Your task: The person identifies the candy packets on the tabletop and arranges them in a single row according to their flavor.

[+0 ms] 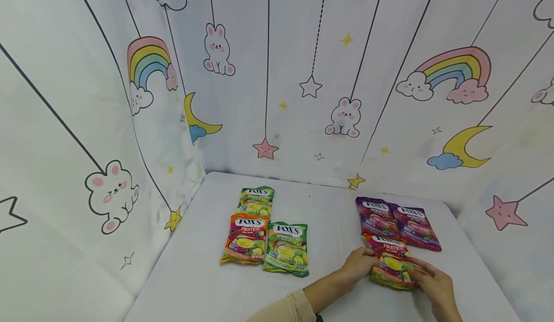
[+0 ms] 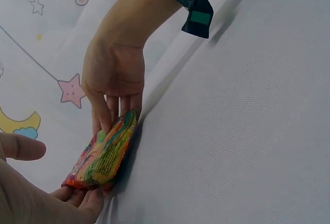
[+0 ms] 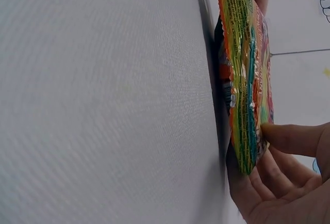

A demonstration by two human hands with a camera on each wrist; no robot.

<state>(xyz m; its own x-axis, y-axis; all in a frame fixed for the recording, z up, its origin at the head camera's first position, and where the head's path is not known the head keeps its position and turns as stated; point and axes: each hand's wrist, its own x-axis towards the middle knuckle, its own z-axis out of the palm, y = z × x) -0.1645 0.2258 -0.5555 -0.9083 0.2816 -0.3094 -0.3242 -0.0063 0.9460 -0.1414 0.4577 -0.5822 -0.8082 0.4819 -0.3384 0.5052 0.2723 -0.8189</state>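
At the left of a white table (image 1: 190,288), we find two green bags (image 1: 286,250) of candy and an orange bag (image 1: 245,241) lying untouched; at the right, a second orange bag (image 1: 391,263) sits just in front of two purple bags (image 1: 416,227). We see the right hand (image 1: 436,286) pinching its right side between thumb and fingers, while the left hand (image 1: 360,263) touches its left side with fingertips, thumb lifted clear. With three bags per group, we judge the arranging nearly done, only settling and releasing this bag left.

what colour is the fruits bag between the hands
The fruits bag is mainly red and orange, with yellow-green along the bottom; the head view shows it best.
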